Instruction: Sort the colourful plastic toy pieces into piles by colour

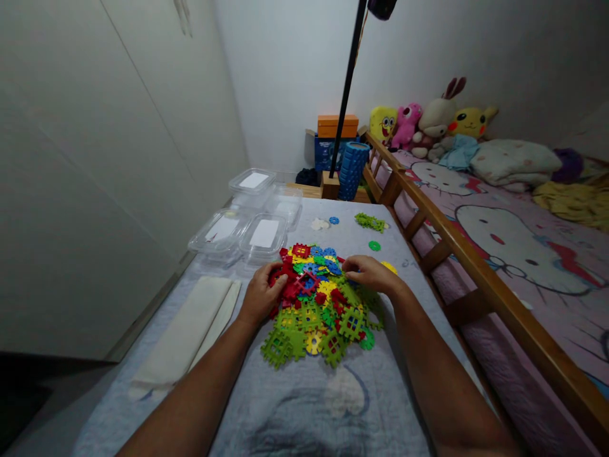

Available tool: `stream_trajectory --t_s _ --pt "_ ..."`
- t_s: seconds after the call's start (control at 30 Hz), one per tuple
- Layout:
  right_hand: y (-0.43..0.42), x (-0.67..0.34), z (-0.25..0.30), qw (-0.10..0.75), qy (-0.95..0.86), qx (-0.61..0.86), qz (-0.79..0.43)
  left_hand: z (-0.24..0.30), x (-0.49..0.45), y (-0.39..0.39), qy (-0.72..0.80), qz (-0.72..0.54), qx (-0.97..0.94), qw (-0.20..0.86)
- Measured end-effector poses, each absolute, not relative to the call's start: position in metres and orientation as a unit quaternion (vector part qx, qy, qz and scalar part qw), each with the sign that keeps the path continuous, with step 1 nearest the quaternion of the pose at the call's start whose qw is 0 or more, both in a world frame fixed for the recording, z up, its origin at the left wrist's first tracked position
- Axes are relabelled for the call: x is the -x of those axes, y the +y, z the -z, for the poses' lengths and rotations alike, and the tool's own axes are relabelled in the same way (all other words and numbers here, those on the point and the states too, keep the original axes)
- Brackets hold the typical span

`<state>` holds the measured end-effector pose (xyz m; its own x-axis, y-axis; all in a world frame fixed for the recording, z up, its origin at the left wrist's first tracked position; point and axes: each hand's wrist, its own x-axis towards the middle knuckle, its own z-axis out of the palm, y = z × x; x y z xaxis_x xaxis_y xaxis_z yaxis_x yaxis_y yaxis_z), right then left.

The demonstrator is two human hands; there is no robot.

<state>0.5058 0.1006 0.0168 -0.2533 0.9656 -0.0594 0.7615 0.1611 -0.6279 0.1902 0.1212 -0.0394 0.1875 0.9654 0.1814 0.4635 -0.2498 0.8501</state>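
Observation:
A heap of plastic building pieces [311,314] in red, green, yellow and blue lies in front of me: notched square panels, windowed ones and round toothed discs. At the heap's left side, my left hand [261,293] is closed around red notched pieces [288,290], its thumb on top. My right hand [372,273] reaches into the right side with its fingers curled at blue discs [333,266] and green panels; what is between the fingertips is hidden. Beyond it, a small group of green pieces [371,221] lies apart, as do a green disc [374,245] and a blue disc [333,220].
Lidded clear plastic boxes with white labels [264,233] stand at the back left. A folded cream cloth [188,333] lies left of my forearm. Along the right runs a wooden bed rail [442,244]. A black pole [349,82] rises behind the cloth-covered table [304,412].

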Motion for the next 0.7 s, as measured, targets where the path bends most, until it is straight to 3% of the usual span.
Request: stream_trajectory --t_s 0.3,0.7 --pt "0.083 -0.503 0.010 0.229 -0.733 0.611 -0.193 0.045 -0.191 0.124 0.510 -0.392 -0.688 0.337" --pt "0.087 -0.531 -0.021 0.404 -0.589 0.598 -0.364 0.035 -0.193 0.122 0.517 -0.380 -0.697 0.320"
